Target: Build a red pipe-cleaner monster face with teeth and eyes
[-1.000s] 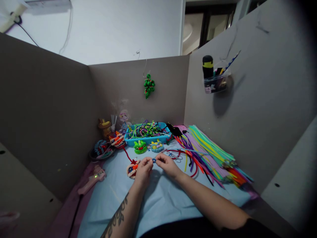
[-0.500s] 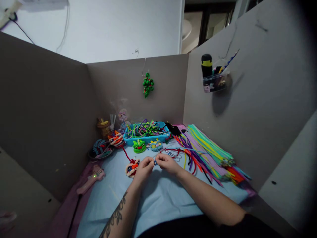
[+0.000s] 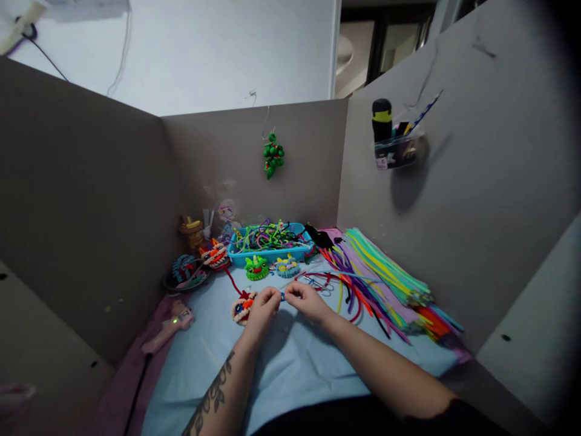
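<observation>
Both hands meet above the middle of the blue cloth, fingertips pinched. Between them is a small blue piece of pipe cleaner (image 3: 282,297), mostly hidden by the fingers. My left hand (image 3: 265,305) is closed on one side of it, and my right hand (image 3: 307,300) pinches the other side. Just left of my left hand lies a red and cream fuzzy animal head (image 3: 241,309) with an orange nose and a blue eye, a red stem trailing from it. Beyond the hands sit a green fuzzy head (image 3: 256,267) and a light blue one (image 3: 287,266). Scissors (image 3: 323,287) lie behind my right hand.
A blue basket (image 3: 247,259) of tangled pipe cleaner scraps stands at the back. Bundles of long pipe cleaners (image 3: 385,266) spread along the right. At left are a pink glue gun (image 3: 169,327) and a dark bowl (image 3: 175,287). Grey panels (image 3: 304,163) enclose three sides.
The hands stay pinched together at nearly the same spot, with the blue piece shifting slightly between the fingertips. The whole view has moved a little; nothing else on the cloth has moved.
</observation>
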Demonstrator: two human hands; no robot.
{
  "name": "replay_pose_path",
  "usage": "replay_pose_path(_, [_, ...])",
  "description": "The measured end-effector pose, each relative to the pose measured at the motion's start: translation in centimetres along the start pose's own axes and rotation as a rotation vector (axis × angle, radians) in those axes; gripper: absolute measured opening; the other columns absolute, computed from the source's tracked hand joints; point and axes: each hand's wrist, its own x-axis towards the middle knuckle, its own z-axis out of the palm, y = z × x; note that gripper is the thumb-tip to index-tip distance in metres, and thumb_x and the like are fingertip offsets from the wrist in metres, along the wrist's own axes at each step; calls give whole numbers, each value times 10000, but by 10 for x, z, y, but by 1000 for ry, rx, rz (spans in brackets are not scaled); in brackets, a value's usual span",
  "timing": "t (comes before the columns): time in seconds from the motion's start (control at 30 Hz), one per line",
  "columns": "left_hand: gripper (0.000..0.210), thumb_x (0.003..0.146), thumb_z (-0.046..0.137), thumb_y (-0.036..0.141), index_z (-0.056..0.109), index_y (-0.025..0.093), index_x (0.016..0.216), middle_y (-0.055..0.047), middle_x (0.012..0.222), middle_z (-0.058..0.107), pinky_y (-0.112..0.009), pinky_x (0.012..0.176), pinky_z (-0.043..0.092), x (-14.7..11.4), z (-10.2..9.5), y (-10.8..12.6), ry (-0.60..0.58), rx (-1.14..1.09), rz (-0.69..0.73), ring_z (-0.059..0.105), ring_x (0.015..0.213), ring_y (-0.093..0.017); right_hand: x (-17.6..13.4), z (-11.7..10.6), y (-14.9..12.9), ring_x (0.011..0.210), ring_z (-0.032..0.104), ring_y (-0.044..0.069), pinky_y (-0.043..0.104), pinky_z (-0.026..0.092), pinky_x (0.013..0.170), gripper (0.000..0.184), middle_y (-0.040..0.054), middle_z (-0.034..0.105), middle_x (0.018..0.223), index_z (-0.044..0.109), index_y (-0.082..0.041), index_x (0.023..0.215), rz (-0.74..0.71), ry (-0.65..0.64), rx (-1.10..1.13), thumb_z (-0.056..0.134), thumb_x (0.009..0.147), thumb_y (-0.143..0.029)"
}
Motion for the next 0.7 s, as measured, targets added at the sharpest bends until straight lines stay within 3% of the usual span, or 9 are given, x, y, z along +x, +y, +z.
replay_pose_path(0.17, [304,749,538,433,481,166,616,56,528,412,-208,477,265,0,-1,-1,-55,130,26,351,494,-81,0,-4,2,547,387,94,217,302,522,146,-38,451,566,533,-154,633,69,-62,37,572,703,-277])
replay_pose_path(0.27, [301,753,513,442,478,168,633,51,560,420,-213,505,285,2,0,-5,-24,164,35,370,533,-93,1,-6,4,506,346,78,209,256,489,149,-53,405,523,522,-149,612,143,-110,57,567,684,-271])
replay_pose_path(0.37, [293,743,513,441,480,168,641,53,558,415,-216,512,289,4,1,-8,17,170,23,369,533,-95,2,-7,3,524,373,84,212,282,505,149,-42,439,537,529,-146,608,153,-66,33,576,672,-272])
replay_pose_path(0.47, [275,719,537,423,486,164,642,54,554,411,-213,503,278,5,1,-10,24,161,14,361,521,-89,3,-6,0,549,395,95,217,306,524,162,-32,462,550,525,-153,596,137,-14,32,587,665,-286])
replay_pose_path(0.7, [299,687,568,437,443,172,628,74,502,368,-199,452,208,2,-2,-7,-47,11,-76,283,440,-60,1,-3,-3,493,326,71,212,251,487,219,-57,403,505,524,-153,604,196,-67,138,613,655,-347])
